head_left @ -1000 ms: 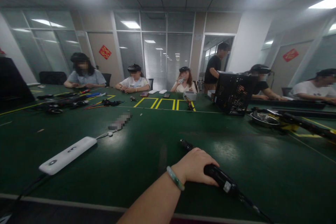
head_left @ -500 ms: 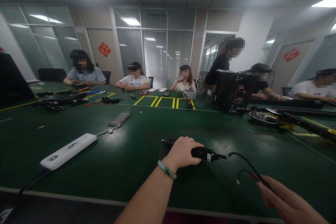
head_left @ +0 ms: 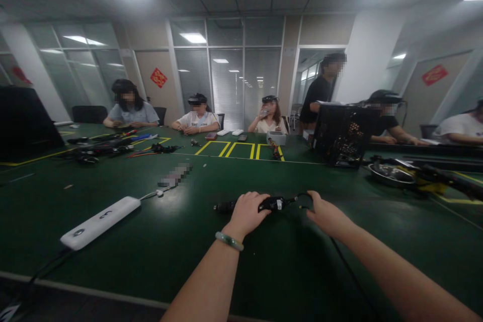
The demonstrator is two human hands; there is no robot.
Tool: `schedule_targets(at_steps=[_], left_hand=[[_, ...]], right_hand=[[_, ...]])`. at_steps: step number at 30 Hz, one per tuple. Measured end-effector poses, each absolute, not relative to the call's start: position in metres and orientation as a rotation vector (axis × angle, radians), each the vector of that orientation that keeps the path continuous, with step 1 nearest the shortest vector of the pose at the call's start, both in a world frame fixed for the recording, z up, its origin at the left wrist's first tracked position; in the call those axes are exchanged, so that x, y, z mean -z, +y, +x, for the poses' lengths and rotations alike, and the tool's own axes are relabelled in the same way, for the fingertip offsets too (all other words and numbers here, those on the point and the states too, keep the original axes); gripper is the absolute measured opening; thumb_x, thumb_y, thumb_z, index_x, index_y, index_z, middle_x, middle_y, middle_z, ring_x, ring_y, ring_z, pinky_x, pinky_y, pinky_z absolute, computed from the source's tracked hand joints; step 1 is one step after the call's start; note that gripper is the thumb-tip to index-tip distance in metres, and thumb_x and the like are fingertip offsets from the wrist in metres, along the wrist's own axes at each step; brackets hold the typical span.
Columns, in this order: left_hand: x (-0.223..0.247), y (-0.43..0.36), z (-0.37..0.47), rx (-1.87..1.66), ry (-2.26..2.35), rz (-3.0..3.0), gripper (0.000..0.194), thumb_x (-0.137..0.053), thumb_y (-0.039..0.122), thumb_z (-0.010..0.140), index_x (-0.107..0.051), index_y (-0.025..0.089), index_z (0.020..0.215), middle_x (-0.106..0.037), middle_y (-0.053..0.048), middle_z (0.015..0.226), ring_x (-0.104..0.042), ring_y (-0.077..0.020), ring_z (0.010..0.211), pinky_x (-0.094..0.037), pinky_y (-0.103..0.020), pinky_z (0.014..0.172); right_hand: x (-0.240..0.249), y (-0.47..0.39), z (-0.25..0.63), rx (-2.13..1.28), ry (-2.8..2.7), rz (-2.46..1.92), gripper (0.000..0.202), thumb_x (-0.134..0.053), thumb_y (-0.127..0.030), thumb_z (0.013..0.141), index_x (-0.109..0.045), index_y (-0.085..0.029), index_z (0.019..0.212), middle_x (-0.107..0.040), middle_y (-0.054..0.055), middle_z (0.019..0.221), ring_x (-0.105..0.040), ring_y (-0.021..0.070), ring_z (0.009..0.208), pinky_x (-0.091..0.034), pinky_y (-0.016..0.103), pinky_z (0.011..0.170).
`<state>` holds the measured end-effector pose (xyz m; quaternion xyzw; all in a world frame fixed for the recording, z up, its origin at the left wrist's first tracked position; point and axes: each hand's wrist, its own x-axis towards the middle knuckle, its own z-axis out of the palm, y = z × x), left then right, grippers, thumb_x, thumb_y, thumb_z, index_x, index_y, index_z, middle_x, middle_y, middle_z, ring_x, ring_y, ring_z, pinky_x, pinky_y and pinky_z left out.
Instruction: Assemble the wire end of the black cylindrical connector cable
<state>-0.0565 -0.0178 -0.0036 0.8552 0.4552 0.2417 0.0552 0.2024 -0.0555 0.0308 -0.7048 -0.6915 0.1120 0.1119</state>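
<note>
My left hand (head_left: 246, 215), with a jade-coloured bangle on its wrist, is wrapped over the body of a black electric screwdriver (head_left: 274, 204). The tool lies sideways low over the table, its tip pointing left and its cord end to the right. Just right of that end, my right hand (head_left: 327, 215) is closed on the black cord (head_left: 349, 267), which bends through the fingers and runs down toward the table's near edge. A short cord end with a small brass-coloured tip pokes out left of the right fingers.
The green table (head_left: 181, 256) carries a white power strip (head_left: 100, 222) at left. Behind lie bundled black cables (head_left: 100, 150), a black computer case (head_left: 341, 136) and a metal bowl (head_left: 392, 173). Several people sit across the table; one person (head_left: 320, 90) stands.
My right hand has moved left and away from me along the cord, up near the screwdriver's tail. The left hand and screwdriver have shifted a little left in the picture.
</note>
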Motion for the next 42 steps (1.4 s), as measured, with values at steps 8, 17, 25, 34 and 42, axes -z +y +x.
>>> schedule_targets(at_steps=[8, 17, 25, 34, 42], left_hand=[[0.012, -0.005, -0.053, -0.711, 1.44, 2.629, 0.042, -0.061, 0.038, 0.088, -0.05, 0.031, 0.129, -0.057, -0.003, 0.113, -0.051, -0.023, 0.107, -0.036, -0.04, 0.096], [0.01, -0.004, -0.047, -0.611, 1.509, 2.616, 0.042, -0.058, 0.036, 0.089, -0.048, 0.035, 0.13, -0.056, -0.002, 0.115, -0.05, -0.0234, 0.11, -0.034, -0.042, 0.097], [0.005, -0.009, -0.02, -0.719, 1.484, 2.644, 0.043, -0.062, 0.039, 0.084, -0.053, 0.024, 0.124, -0.059, -0.006, 0.119, -0.052, -0.0254, 0.113, -0.033, -0.042, 0.103], [0.0, 0.009, 0.009, -0.56, 1.261, 2.823, 0.018, -0.057, 0.032, 0.087, -0.061, 0.023, 0.103, -0.062, -0.004, 0.101, -0.059, -0.0219, 0.093, -0.047, -0.035, 0.083], [0.006, 0.004, 0.014, -0.616, 1.327, 2.791, 0.019, -0.054, 0.032, 0.088, -0.059, 0.021, 0.103, -0.06, -0.005, 0.1, -0.057, -0.0224, 0.094, -0.046, -0.037, 0.083]], right_hand=[[-0.022, -0.033, 0.207, -0.401, -2.299, -2.012, 0.013, -0.06, -0.028, 0.079, -0.063, -0.017, 0.085, -0.064, 0.008, 0.084, -0.062, 0.0243, 0.078, -0.044, 0.032, 0.067], [-0.015, -0.039, 0.21, -0.26, -2.11, -1.539, 0.022, -0.057, -0.039, 0.087, -0.07, -0.023, 0.082, -0.051, 0.006, 0.121, -0.049, 0.0272, 0.111, -0.039, 0.043, 0.094], [0.009, -0.029, 0.195, -1.181, -1.695, -1.173, 0.034, -0.056, -0.049, 0.087, -0.064, -0.016, 0.084, -0.062, 0.001, 0.079, -0.057, 0.0157, 0.073, -0.045, 0.026, 0.067], [0.012, -0.021, 0.207, -1.016, -1.785, -1.361, 0.03, -0.055, -0.046, 0.085, -0.066, -0.018, 0.084, -0.062, 0.0, 0.071, -0.058, 0.0159, 0.066, -0.043, 0.025, 0.059], [0.018, -0.022, 0.188, -0.648, -1.736, -1.468, 0.027, -0.047, -0.041, 0.09, -0.065, -0.021, 0.086, -0.067, 0.0, 0.08, -0.061, 0.0173, 0.072, -0.042, 0.026, 0.062]])
